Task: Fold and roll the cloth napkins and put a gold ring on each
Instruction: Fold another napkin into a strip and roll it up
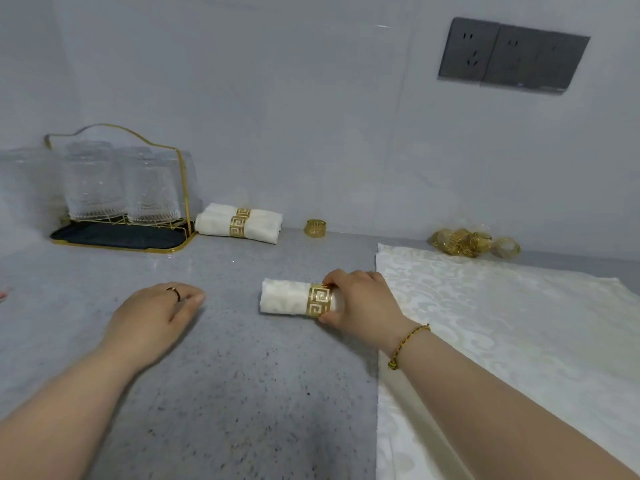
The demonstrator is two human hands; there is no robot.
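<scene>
Head view: right hand grips ringed napkin roll lying left-right.

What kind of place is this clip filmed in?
Probably a home kitchen counter: a speckled grey countertop, upturned glasses in a gold wire rack, and wall sockets above.
</scene>
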